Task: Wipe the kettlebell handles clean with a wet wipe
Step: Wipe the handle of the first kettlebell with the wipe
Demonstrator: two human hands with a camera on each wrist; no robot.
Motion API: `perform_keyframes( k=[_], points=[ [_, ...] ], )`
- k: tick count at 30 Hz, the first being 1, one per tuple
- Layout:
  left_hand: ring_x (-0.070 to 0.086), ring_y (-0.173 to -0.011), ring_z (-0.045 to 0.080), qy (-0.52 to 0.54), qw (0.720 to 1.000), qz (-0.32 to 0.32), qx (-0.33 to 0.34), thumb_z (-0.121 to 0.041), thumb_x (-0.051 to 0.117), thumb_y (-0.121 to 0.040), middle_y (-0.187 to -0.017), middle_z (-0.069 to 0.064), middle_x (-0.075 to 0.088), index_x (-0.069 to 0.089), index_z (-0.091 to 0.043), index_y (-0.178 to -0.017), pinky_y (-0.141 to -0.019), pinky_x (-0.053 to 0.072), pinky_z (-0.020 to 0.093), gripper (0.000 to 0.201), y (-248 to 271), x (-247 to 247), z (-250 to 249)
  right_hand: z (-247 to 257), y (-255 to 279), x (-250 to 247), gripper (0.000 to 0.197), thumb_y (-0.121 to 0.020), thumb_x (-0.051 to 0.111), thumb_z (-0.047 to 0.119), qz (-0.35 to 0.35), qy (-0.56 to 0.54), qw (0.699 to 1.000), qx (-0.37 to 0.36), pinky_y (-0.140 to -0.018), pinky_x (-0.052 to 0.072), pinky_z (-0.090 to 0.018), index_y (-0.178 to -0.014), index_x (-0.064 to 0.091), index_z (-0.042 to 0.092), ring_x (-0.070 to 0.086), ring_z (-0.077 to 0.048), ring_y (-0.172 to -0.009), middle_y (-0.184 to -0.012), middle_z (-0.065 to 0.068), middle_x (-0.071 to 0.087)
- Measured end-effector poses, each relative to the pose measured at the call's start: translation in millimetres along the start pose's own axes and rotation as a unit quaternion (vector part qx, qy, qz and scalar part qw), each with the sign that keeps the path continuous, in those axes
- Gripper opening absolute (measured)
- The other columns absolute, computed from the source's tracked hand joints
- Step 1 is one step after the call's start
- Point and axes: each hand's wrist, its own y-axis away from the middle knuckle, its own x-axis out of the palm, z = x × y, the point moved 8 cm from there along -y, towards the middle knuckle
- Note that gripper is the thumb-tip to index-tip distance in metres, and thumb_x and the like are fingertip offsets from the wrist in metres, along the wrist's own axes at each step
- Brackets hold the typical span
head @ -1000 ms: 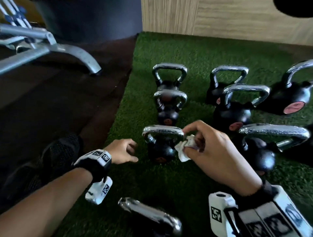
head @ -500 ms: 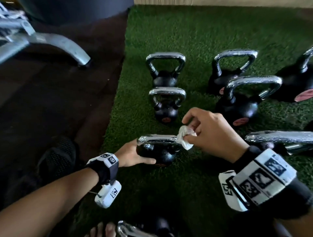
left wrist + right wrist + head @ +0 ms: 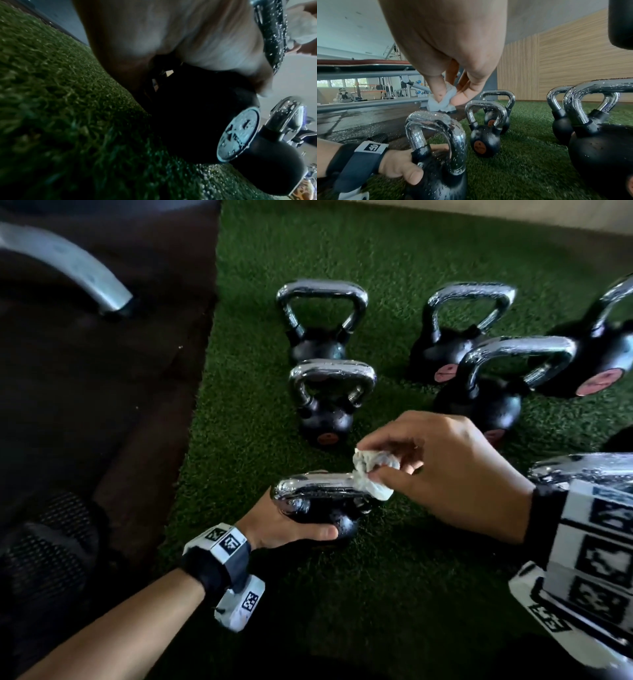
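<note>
Head view: green turf [image 3: 394, 261] carries several black kettlebells with chrome handles. The nearest small kettlebell [image 3: 339, 525] stands at the turf's left edge, beside the dark floor [image 3: 85, 405]. The left hand [image 3: 274, 525] grips its ball, fingers wrapped around it. The right hand [image 3: 445, 474] pinches a crumpled white wet wipe [image 3: 373, 470] against its handle's [image 3: 318, 484] right end.

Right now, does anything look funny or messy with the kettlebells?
Nothing looks broken or spilled. The left hand holds the nearest kettlebell by its black body, and the right hand pinches a crumpled wet wipe against its handle. The others stand upright on the turf.
</note>
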Motion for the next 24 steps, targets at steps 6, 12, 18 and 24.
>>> perform_keyframes(
  k=[6, 12, 18, 24],
  points=[
    [0.054, -0.128, -0.011, -0.007, 1.000, 0.005, 0.025, -0.038, 0.094, -0.069, -0.134, -0.032, 0.062, 0.064, -0.048, -0.127, -0.104, 0.037, 0.003, 0.067, -1, -4, 2, 17, 2, 17, 0.015, -0.077, 0.077, 0.013, -0.035, 0.017, 0.999, 0.013, -0.072, 0.045, -0.009, -0.088, 0.076, 0.024, 0.058, 0.003, -0.075, -0.087, 0.014, 0.066],
    [0.061, -0.120, -0.007, 0.021, 0.999, 0.021, 0.026, -0.032, 0.095, -0.069, -0.128, -0.025, 0.068, 0.061, -0.026, -0.137, -0.096, 0.043, 0.003, 0.076, 0, -5, 0, 31, 2, 37, 0.015, -0.080, 0.073, 0.009, -0.058, 0.032, 0.997, 0.037, -0.073, 0.047, -0.019, -0.086, 0.080, 0.021, 0.057, -0.005, -0.079, -0.088, 0.007, 0.068],
    [0.058, -0.126, -0.005, 0.039, 0.999, 0.019, 0.026, -0.038, 0.097, -0.067, -0.133, -0.023, 0.065, 0.062, -0.034, -0.136, -0.104, 0.044, 0.010, 0.078, 1, -5, 0, 28, 16, 39, 0.018, -0.086, 0.068, 0.001, -0.045, 0.068, 0.995, 0.051, -0.079, 0.052, -0.029, -0.088, 0.079, 0.015, 0.062, -0.012, -0.088, -0.092, 0.001, 0.069],
    [0.055, -0.125, -0.012, 0.043, 0.999, 0.023, 0.012, -0.043, 0.097, -0.064, -0.133, -0.031, 0.062, 0.059, -0.049, -0.134, -0.095, 0.038, -0.002, 0.080, 0, -4, 3, 26, 20, 37, 0.022, -0.087, 0.060, -0.004, -0.038, 0.078, 0.995, 0.055, -0.078, 0.053, -0.037, -0.084, 0.077, 0.010, 0.062, -0.018, -0.089, -0.092, -0.003, 0.066]
  ],
)
